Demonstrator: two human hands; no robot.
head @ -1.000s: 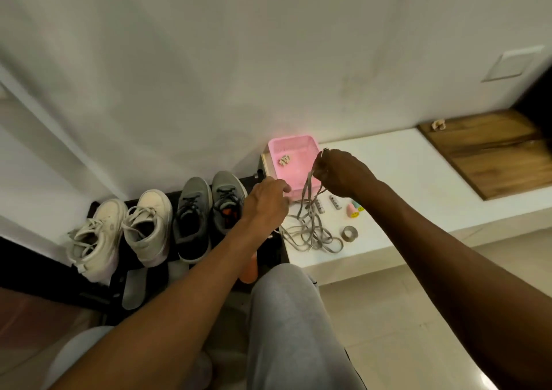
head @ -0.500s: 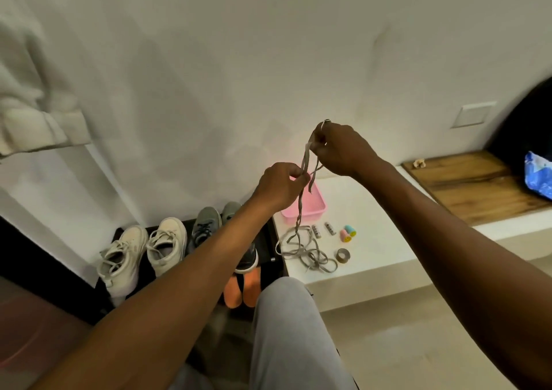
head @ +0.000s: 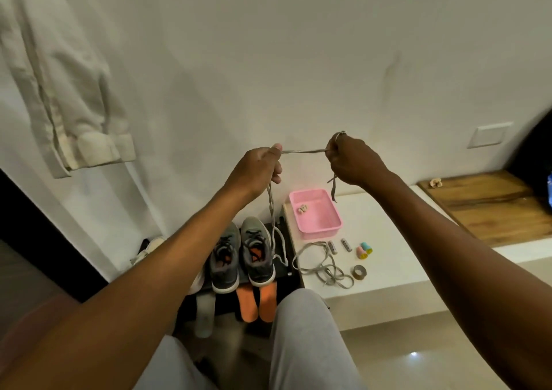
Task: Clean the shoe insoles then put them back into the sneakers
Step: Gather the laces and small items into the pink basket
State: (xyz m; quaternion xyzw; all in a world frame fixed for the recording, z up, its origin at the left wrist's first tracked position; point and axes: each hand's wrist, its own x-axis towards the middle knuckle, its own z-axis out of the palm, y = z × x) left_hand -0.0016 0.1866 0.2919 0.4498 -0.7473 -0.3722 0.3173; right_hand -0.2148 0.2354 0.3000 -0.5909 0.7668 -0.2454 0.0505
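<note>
A grey shoelace (head: 303, 151) is stretched level between my hands, raised in front of the wall. My left hand (head: 259, 171) grips one part and the lace's twisted length hangs from it down to the rack. My right hand (head: 351, 160) pinches the other end, and a short tail dangles below it. Two grey sneakers (head: 241, 255) stand side by side on a dark rack (head: 283, 258). Two orange insoles (head: 257, 301) lie flat just in front of them. A pale insole (head: 204, 315) lies to their left.
A white ledge (head: 397, 267) holds a pink tray (head: 316, 218), another loose lace (head: 324, 268), two batteries (head: 339, 245), a tape roll (head: 359, 272) and small coloured caps (head: 364, 250). A wooden board (head: 490, 204) lies right. A white sneaker (head: 146, 250) peeks left. A pale garment (head: 56, 91) hangs upper left.
Both hands rose and drew apart, pulling the lace taut between them. The view tilted up, and the lace now trails off the ledge over the rack.
</note>
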